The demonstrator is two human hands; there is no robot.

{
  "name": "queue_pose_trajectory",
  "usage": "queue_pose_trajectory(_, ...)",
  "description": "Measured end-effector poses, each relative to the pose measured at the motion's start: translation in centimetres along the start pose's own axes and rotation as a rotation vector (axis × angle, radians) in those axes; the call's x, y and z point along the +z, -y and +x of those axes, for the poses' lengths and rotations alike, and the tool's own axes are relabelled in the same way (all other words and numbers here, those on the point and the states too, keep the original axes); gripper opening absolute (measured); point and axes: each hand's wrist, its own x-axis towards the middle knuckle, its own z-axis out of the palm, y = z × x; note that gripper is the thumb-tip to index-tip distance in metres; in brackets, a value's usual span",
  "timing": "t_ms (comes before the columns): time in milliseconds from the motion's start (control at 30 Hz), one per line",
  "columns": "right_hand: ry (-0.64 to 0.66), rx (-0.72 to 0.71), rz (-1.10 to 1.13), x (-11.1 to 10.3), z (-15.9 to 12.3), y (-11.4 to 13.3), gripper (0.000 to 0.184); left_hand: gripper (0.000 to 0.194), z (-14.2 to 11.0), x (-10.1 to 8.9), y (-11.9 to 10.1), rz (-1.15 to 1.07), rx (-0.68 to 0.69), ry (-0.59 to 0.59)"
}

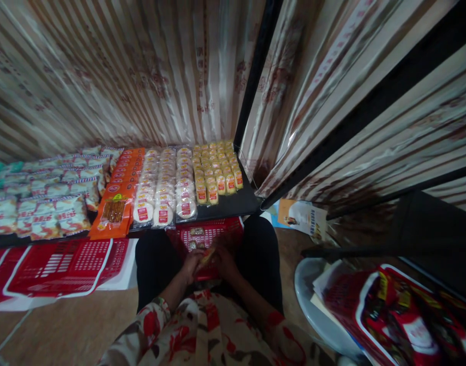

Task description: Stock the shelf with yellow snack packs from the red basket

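Between my knees, low in the picture, my left hand (pixel 193 264) and my right hand (pixel 224 262) meet over a small yellow wrapped snack (pixel 207 258). The fingers of both hands are closed on it, though dimness and blur hide their exact grip. Below them is a red plastic basket (pixel 238 223) with a few small wrapped pieces inside. On the black shelf ahead stand rows of similar yellow wrapped snacks (pixel 216 168), with some front ones in shorter rows. Left of these are rows of round white packaged cakes (pixel 163 214).
Orange snack packets (pixel 113 211) and white-and-blue bags (pixel 70 213) fill the shelf's left part. A red basket (pixel 65 267) with a white handle sits at left. At right are a grey basin (pixel 313 295) and a basket of red packages (pixel 412 325). A black pole (pixel 256 71) rises behind.
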Motion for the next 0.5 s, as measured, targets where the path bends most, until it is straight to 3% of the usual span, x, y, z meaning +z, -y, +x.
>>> queue_pose_trajectory(133, -0.030, 0.076, -0.010, 0.3, 0.2, 0.1, 0.043, 0.018, -1.1, 0.5, 0.3, -0.023, 0.012, 0.011)
queue_pose_trajectory(333, -0.026, 0.019, 0.087, -0.1, 0.2, 0.5, 0.035, 0.025, -2.4, 1.3, 0.7, -0.031, 0.071, 0.024)
queue_pose_trajectory(500, -0.077, 0.061, 0.146, -0.4, 0.2, 0.4, 0.036, 0.030, -3.0, 1.8, 0.5, 0.036, 0.139, 0.040)
